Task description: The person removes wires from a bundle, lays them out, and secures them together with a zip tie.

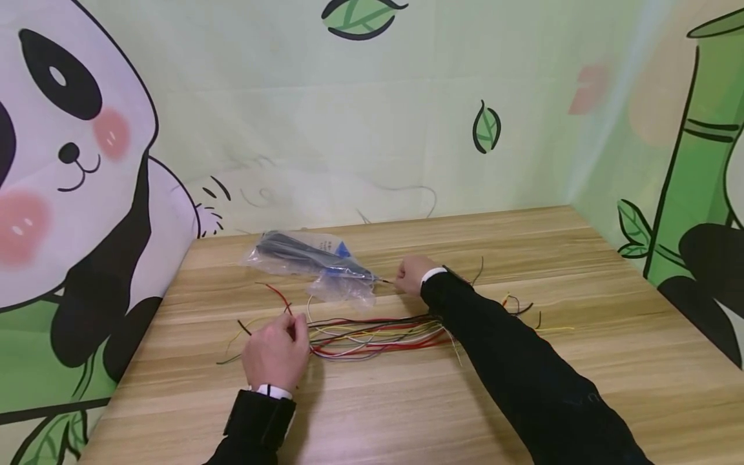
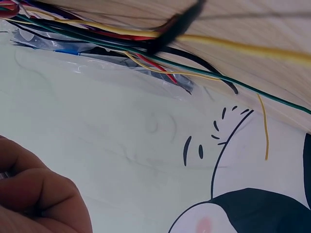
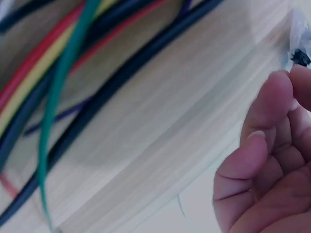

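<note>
My left hand (image 1: pixel 276 352) has its fingers curled and sits over the left end of a bundle of loose wires (image 1: pixel 372 336). In the left wrist view, the curled fingers (image 2: pixel 48 199) appear at the lower left, away from the wires; their tips are mostly hidden. Behind the bundle, my right hand (image 1: pixel 414 274) pinches a thin black cable tie (image 1: pixel 385 281) at the mouth of a clear plastic bag (image 1: pixel 316 258). Long dark strips lie inside that bag. In the right wrist view, the right thumb and forefinger meet beside a dark bit (image 3: pixel 300 57) at the bag.
Wires in red, black, yellow, white and green lie lengthwise across the wooden table (image 1: pixel 372 413), their ends fanning out on both sides. The right sleeve (image 1: pixel 511 349) crosses over the bundle's right end. A printed panda backdrop (image 1: pixel 372 129) rises behind the table.
</note>
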Demonstrator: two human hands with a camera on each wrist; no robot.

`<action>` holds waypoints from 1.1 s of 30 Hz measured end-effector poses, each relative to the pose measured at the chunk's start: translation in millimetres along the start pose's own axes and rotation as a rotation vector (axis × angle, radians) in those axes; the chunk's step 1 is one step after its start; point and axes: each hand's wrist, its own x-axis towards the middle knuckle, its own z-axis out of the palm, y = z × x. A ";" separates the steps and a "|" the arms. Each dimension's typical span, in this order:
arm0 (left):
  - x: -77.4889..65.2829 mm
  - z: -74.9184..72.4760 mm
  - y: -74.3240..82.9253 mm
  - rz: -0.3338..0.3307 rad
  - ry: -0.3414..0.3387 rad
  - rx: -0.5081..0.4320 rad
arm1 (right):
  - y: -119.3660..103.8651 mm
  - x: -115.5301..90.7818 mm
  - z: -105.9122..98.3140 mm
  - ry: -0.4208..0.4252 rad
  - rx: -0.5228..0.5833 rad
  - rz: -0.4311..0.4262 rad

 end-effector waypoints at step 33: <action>0.4 2.9 -1.0 -0.008 0.003 -0.003 | 80.0 -64.8 -64.2 0.124 1.139 0.382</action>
